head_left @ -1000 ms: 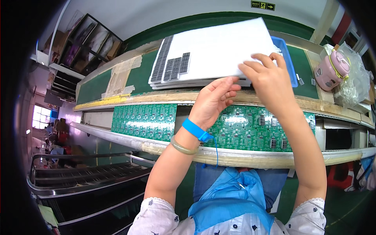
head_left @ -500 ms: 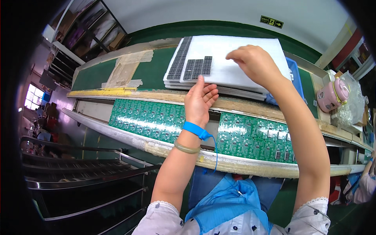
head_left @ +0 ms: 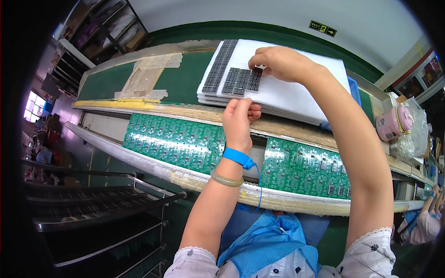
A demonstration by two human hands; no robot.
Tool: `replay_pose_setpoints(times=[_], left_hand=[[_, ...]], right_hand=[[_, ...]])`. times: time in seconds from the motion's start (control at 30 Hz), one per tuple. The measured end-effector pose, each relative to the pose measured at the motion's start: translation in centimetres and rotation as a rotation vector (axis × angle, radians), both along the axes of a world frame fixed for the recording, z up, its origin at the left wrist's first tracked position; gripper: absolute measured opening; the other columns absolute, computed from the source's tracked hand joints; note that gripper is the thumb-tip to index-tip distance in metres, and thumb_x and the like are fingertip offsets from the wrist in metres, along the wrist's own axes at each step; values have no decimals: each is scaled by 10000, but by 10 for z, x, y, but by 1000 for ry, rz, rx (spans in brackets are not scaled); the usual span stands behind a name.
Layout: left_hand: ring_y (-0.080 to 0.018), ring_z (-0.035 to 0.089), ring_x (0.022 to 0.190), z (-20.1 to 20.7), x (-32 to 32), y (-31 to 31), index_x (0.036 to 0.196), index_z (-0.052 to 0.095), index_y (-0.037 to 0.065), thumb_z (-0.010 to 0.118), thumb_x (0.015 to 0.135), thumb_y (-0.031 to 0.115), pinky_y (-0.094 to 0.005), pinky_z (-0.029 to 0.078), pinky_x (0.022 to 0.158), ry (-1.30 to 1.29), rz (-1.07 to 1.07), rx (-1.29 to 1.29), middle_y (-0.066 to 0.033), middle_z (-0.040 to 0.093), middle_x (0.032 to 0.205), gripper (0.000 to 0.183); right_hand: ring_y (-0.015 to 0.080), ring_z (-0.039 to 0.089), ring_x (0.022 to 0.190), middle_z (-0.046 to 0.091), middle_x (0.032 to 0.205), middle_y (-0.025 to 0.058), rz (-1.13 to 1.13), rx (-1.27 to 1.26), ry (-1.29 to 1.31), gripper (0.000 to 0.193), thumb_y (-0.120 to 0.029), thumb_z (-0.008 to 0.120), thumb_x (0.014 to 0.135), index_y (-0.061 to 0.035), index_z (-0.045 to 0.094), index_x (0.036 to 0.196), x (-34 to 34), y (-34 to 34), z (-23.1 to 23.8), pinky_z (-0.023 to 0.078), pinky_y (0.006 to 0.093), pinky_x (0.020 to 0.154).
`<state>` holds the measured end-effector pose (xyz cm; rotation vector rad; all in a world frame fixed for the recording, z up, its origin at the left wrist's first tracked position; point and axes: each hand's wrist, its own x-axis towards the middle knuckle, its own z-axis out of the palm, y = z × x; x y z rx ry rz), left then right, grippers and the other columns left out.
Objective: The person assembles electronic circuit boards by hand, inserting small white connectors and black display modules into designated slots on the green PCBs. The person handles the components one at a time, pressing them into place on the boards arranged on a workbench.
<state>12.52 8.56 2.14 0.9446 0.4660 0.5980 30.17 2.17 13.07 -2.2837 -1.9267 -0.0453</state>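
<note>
A stack of white foam sheets (head_left: 296, 95) lies on the bench, with a long strip of black digit displays (head_left: 220, 65) along its left side. Beside that strip is a smaller block of the same displays (head_left: 238, 81). My right hand (head_left: 282, 64) reaches over the foam from the right, its fingertips pinched on a display at the block's far right corner. Just in front of the stack's near edge, my left hand (head_left: 238, 123) has its fingers curled and thumb pressed to the forefinger. What it holds, if anything, is too small to make out. A blue strap with a cord circles my left wrist.
Green circuit boards (head_left: 174, 141) fill the rail track nearer me, and more boards (head_left: 301, 167) lie right of a gap. A blue bin (head_left: 354, 90) sits behind the foam. At right stand a pink container (head_left: 394, 123) and clear plastic bags (head_left: 417, 134). A dark metal rack (head_left: 106, 194) stands at lower left.
My right hand has come left and down onto the display block. My left hand has drawn back from the block's near edge, and its fingers have curled in.
</note>
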Motion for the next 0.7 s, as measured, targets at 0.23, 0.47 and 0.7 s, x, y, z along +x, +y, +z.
replay_pose_setpoints(times=[0.23, 0.47, 0.7], left_hand=[[-121, 668, 862, 19, 1, -3, 1107, 546, 1, 681, 982, 292, -273, 564, 715, -101, 86, -12, -97, 670, 1006, 344], [-161, 651, 1004, 19, -5, 7, 1211, 607, -47, 671, 988, 240, -296, 522, 893, -168, -96, -87, -97, 680, 1122, 369], [-195, 666, 1040, 31, -42, 16, 1247, 612, 15, 645, 959, 76, -348, 548, 932, -175, -452, -252, -99, 689, 1146, 296]], right_hand=[[335, 650, 1027, 667, 1094, 136, -11, -15, -98, 249, -82, 688, 878, -19, 677, 1119, -12, -24, -5, 523, 412, 872], [341, 644, 991, 650, 1017, 161, 26, 158, -157, 267, -137, 715, 866, 9, 663, 1084, -36, -47, -12, 525, 415, 868], [291, 658, 895, 644, 919, 138, 38, 322, -315, 183, -161, 714, 810, -15, 674, 913, -89, -76, -3, 525, 382, 769]])
